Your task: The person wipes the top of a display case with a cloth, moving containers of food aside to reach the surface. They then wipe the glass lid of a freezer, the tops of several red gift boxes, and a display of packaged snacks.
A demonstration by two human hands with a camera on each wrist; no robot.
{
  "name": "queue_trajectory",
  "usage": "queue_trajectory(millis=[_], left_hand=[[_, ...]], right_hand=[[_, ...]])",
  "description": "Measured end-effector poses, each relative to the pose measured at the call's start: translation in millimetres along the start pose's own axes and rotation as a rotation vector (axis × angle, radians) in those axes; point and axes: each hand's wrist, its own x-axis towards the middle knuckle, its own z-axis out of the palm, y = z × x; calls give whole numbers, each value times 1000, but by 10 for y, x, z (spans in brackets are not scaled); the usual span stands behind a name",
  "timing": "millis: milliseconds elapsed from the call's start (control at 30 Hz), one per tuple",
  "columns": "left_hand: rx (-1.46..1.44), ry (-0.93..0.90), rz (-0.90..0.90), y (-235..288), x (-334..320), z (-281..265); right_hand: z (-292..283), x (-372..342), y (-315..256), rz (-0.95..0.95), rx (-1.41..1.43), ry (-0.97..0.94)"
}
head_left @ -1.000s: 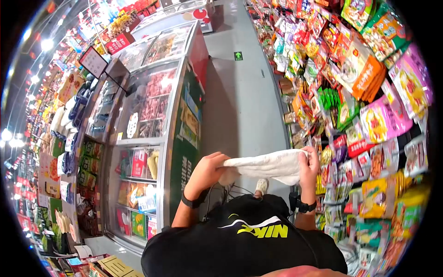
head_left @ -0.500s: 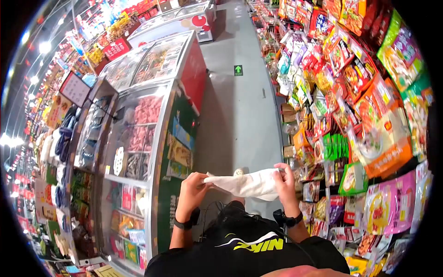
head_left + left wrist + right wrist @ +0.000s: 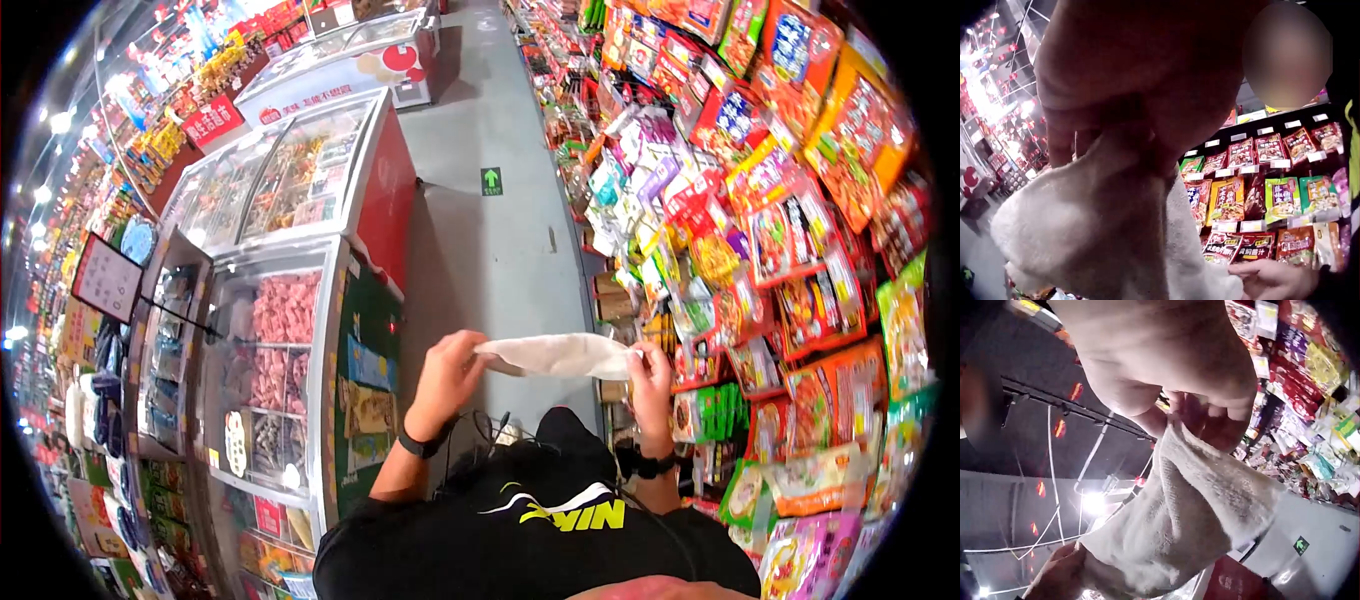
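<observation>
- The freezer (image 3: 352, 300) has its long side edge on the aisle; open floor (image 3: 485, 265) lies between the freezer and the hanging packets (image 3: 800, 235).
- Your left hand (image 3: 448, 378), nearer to the freezer, pinches one end of the white cloth (image 3: 562, 356); your right hand (image 3: 652, 388), farther from the freezer, pinches the other end.
- The cloth spans above the grey floor, beside the freezer.

The towel (image 3: 1179, 519) looks like rough, matt, nubbly cloth; the hanging packets (image 3: 1284, 197) look like glossy plastic.

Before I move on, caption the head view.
Left hand and right hand hold a white cloth over a grey aisle between freezers and bright packets.
</observation>
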Motion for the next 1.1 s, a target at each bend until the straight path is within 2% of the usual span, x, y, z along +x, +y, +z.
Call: queue_trajectory(millis=[33, 67, 133, 300, 367, 433, 467, 533, 600, 667, 700, 733, 800, 867, 1000, 1100], left_hand=[[10, 67, 145, -91, 211, 58], [48, 50, 151, -167, 374, 78], [-5, 9, 103, -292, 736, 100], [33, 39, 46, -641, 1691, 97], [20, 79, 18, -758, 2091, 53], [20, 140, -13, -800, 2462, -74], [10, 172, -23, -824, 2651, -159], [70, 234, -23, -909, 2963, -272], [156, 325, -35, -1061, 3238, -332], [154, 358, -47, -1310, 3438, -368], [111, 413, -104, -1406, 3553, -371], [68, 469, -159, -1516, 3684, -377], [102, 513, -203, -1771, 3952, -427], [61, 427, -334, -2071, 4243, -556], [26, 435, -261, -2694, 5094, -795], [41, 444, -174, -2815, 5929, -1043]], right_hand=[[29, 153, 128, -4, -3, 20], [30, 288, 236, 39, -2, 2], [49, 622, 602, 185, 207, 9], [302, 1788, 1034, 133, 234, -65], [495, 2336, 1073, 99, 230, -72], [772, 2888, 758, 109, 232, -90], [891, 3144, 590, 178, 280, -135], [1123, 3693, 682, 203, 333, -247], [1340, 4121, 759, 184, 263, -295], [1525, 4530, 870, 169, 102, -460], [1692, 4658, 684, 194, 165, -456], [1784, 4827, 849, 241, 226, -487], [2056, 5168, 1101, 299, 352, -477], [2353, 5532, 1249, 313, 348, -452], [2798, 6333, 1403, 321, 231, -416], [3153, 6952, 1169, 172, 233, -367]])
